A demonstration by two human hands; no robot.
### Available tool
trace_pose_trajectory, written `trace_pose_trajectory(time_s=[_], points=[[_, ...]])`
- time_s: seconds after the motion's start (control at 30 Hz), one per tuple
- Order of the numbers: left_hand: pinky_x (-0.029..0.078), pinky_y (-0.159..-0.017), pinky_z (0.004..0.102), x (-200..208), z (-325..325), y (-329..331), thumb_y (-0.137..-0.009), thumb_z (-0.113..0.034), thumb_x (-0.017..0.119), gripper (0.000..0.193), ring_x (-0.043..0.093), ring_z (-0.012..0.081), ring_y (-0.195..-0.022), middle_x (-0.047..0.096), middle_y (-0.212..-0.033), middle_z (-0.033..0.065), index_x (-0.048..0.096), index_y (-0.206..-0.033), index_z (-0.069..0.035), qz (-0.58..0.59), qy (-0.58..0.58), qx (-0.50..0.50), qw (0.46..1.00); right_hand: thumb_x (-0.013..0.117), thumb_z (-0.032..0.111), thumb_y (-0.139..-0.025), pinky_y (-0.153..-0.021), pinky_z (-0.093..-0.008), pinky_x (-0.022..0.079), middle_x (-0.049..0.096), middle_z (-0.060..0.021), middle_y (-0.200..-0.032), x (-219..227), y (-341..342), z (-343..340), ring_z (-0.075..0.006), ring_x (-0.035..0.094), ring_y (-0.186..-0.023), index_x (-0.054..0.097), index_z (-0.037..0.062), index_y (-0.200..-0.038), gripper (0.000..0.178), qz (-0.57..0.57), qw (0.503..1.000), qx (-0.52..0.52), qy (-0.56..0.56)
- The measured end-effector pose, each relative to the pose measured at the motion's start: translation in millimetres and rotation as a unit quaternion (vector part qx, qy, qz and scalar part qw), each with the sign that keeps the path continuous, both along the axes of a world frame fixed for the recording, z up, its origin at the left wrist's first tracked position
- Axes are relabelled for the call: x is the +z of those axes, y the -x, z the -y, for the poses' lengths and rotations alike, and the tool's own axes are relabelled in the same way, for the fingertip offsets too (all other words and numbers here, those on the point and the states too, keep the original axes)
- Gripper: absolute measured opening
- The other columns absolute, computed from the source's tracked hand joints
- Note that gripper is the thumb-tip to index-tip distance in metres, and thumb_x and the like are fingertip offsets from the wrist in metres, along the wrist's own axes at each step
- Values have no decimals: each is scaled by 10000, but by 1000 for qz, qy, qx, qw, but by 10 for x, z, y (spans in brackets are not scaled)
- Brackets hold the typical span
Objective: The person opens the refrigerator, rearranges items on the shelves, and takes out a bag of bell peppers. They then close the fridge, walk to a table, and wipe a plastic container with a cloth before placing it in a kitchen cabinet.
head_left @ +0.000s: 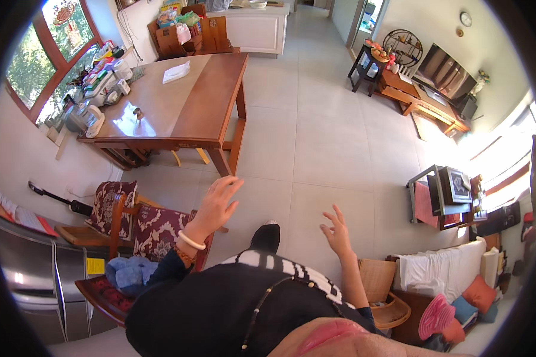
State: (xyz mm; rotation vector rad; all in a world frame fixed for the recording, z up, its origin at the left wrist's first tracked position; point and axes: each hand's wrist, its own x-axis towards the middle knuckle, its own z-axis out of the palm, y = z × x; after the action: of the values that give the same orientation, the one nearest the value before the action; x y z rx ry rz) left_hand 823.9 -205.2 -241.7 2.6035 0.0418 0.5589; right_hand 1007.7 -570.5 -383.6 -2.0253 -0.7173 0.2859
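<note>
Both of my hands are raised in front of me over the pale tiled floor [333, 143]. My left hand [215, 208], with a cream bangle [192, 240] at its wrist, is open and holds nothing. Its fingers point toward the near corner of the wooden table [205, 113], apart from it in the picture. Below that hand stands a wooden chair with dark red patterned cushions [161, 229]. My right hand [337, 232] is open too, its fingers spread with nothing between them.
A blue plush item [128, 275] lies on a chair beside the steel fridge [30, 279]. To the right are a rattan chair [376, 279], a sofa under white cloth [441, 268] and a dark trolley [438, 196]. A television [446, 71] stands far right.
</note>
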Motion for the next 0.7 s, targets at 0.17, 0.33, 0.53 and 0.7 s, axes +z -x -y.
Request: trace_pose_trajectory(time_s=[0.17, 0.33, 0.53, 0.7], points=[[409, -1041, 429, 201, -656, -1855, -844, -55, 666, 570, 481, 336, -1245, 486, -1357, 131, 482, -1383, -64, 45, 43, -20, 998, 720, 247, -837, -973, -455, 476, 592, -239, -1261, -1675, -1058, 873, -394, 543, -1199, 669, 62, -1160, 375, -99, 942, -137, 291], [427, -1026, 427, 490, -995, -3733, -853, -50, 657, 562, 490, 324, -1236, 488, -1358, 114, 481, -1386, -72, 59, 66, -134, 987, 682, 259, -847, -839, -457, 530, 679, -189, -1066, -2300, -1280, 1550, -377, 637, -1028, 699, 67, -1052, 281, -320, 838, -148, 417], [443, -1012, 426, 283, -1424, -5895, -856, -36, 650, 561, 505, 328, -1227, 491, -1366, 116, 482, -1390, -75, 76, 59, -193, 976, 666, 255, -857, -792, -459, 538, 694, -181, -1028, -2540, -3040, 857, -368, 657, -969, 698, 64, -1024, 255, -365, 825, -99, 419], [439, -1021, 417, 239, -2071, -7449, -859, -33, 653, 534, 499, 332, -1246, 502, -1363, 141, 496, -1369, -57, 31, 69, -84, 994, 652, 252, -866, -753, -460, 544, 707, -174, -997, -2611, -6169, -230, -360, 674, -919, 698, 62, -1001, 238, -261, 871, -26, 416]])
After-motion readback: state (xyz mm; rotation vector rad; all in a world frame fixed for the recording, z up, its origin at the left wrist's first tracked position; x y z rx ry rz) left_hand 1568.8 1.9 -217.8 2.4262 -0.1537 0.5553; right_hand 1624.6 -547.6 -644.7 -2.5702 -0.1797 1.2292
